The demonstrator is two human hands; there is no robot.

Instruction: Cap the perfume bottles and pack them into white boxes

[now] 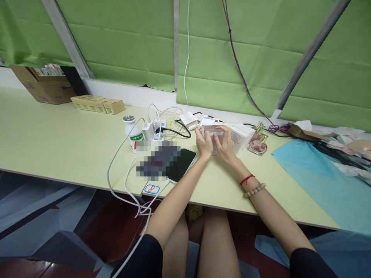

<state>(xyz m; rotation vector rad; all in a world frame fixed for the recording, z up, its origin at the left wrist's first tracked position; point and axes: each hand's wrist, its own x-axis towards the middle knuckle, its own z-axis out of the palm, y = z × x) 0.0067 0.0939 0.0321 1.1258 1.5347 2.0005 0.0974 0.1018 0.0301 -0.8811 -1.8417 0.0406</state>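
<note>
At the middle of the table, a small white paper box is between my two hands, its near side facing me. My left hand grips its left end with bent fingers. On the other side, my right hand holds it with fingers curled over the top and the thumb against the near side. Just right of the hands stand white printed boxes. Pinkish glass bottles with gold tops are beside these boxes. A black-screened phone lies below my left hand with a white cable plugged in.
A white bottle, a power strip with chargers and tangled cables are left of the hands. Small tan boxes and a cardboard carton stand far left. Blue sheeting and scraps cover the right side. White cables hang over the front edge.
</note>
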